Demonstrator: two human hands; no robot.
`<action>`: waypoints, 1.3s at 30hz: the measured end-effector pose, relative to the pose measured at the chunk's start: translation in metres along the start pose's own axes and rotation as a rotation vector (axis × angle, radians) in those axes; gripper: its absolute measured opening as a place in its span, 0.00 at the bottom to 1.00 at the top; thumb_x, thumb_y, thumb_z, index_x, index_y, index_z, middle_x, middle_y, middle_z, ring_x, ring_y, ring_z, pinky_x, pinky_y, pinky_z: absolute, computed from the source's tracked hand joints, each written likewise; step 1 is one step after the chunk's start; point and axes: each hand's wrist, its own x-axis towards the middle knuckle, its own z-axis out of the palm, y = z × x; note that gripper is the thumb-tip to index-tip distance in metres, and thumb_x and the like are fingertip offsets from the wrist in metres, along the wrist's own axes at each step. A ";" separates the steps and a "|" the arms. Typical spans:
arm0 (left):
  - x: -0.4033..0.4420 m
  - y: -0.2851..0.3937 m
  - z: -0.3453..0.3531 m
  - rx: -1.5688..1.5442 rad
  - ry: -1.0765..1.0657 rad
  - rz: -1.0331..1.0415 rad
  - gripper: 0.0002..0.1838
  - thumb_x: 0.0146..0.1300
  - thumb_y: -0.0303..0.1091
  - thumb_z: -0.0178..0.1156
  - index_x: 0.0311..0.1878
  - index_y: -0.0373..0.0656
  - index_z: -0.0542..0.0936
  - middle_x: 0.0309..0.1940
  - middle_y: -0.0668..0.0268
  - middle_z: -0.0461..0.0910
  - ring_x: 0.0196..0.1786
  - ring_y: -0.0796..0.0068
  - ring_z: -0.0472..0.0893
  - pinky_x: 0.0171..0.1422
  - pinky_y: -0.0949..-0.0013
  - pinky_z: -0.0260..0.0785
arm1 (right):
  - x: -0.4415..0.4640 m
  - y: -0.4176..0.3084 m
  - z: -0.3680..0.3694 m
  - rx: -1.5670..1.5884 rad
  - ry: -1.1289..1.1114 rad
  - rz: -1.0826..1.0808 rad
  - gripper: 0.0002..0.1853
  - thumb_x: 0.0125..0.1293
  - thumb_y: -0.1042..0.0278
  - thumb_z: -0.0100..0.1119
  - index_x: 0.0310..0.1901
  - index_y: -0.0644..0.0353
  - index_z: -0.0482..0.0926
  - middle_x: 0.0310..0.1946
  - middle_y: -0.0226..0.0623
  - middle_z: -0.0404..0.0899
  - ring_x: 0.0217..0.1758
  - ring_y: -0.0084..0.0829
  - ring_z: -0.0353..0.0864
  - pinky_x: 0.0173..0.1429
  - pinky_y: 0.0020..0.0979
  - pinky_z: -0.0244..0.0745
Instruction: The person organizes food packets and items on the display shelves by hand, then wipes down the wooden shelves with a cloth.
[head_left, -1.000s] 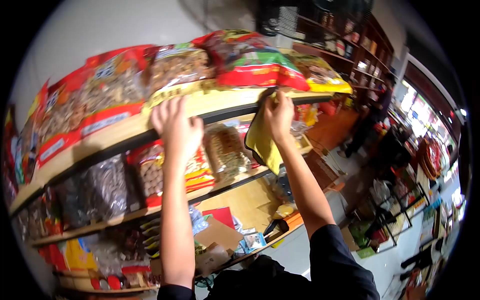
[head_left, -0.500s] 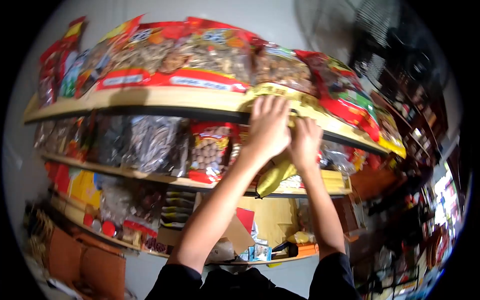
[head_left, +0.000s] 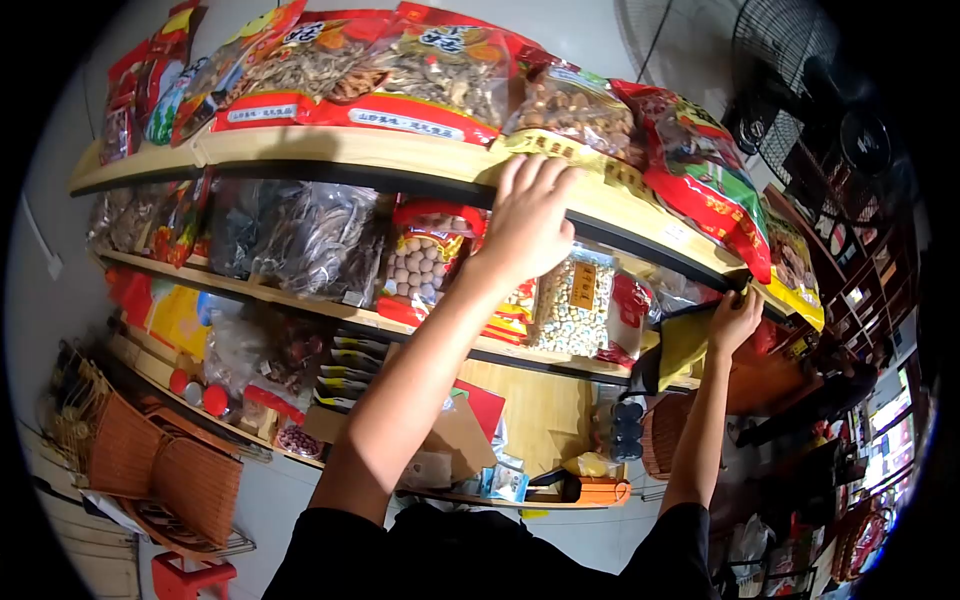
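Observation:
My left hand [head_left: 535, 215] reaches up to the front edge of the top shelf [head_left: 330, 148], its fingers apart and laid over the edge. Just above the fingertips sits a clear bag of brown dried food [head_left: 575, 110] with a yellow lower band. Further right, my right hand [head_left: 735, 320] is closed on a yellow and dark cloth [head_left: 682, 350], which hangs below the shelf's right end. Close above that hand is the tip of a red and green packet [head_left: 705, 190]. Whether the cloth touches the shelf I cannot tell.
Red-edged bags of dried food [head_left: 430, 75] line the top shelf. The middle shelf carries a bag of round brown nuts [head_left: 418, 265] and a bag of pale pieces [head_left: 572, 310]. A fan [head_left: 790, 70] stands at upper right, a wicker chair [head_left: 195, 480] at lower left.
My right hand has moved right along the shelf with the cloth, away from my left hand. The left hand stays near the same stretch of shelf edge. The view has shifted slightly.

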 end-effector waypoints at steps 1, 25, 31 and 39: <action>0.000 0.002 -0.001 0.004 0.006 0.000 0.30 0.51 0.24 0.58 0.62 0.43 0.71 0.60 0.58 0.71 0.68 0.58 0.65 0.77 0.51 0.44 | -0.001 0.013 -0.001 0.091 -0.003 0.053 0.15 0.60 0.75 0.59 0.49 0.68 0.79 0.46 0.49 0.77 0.47 0.50 0.77 0.52 0.42 0.73; -0.454 0.168 0.043 -0.453 -0.943 -0.398 0.22 0.73 0.34 0.50 0.69 0.42 0.67 0.69 0.61 0.66 0.69 0.71 0.70 0.70 0.67 0.65 | -0.382 -0.057 -0.212 1.065 -1.072 1.093 0.11 0.66 0.76 0.55 0.50 0.62 0.74 0.31 0.37 0.75 0.32 0.25 0.71 0.36 0.29 0.69; -0.473 0.147 0.056 -1.758 -0.467 -1.307 0.27 0.77 0.44 0.40 0.74 0.43 0.59 0.76 0.59 0.56 0.77 0.63 0.57 0.79 0.57 0.47 | -0.414 -0.039 -0.217 0.988 -0.972 1.113 0.09 0.69 0.76 0.52 0.49 0.62 0.75 0.37 0.35 0.75 0.41 0.24 0.73 0.46 0.28 0.71; -0.407 0.169 0.083 -0.624 -0.811 -1.382 0.31 0.69 0.41 0.55 0.70 0.37 0.60 0.62 0.58 0.68 0.66 0.63 0.68 0.70 0.64 0.61 | -0.393 -0.079 -0.212 1.499 -1.141 1.241 0.39 0.68 0.55 0.61 0.72 0.63 0.53 0.66 0.49 0.61 0.73 0.40 0.58 0.72 0.37 0.57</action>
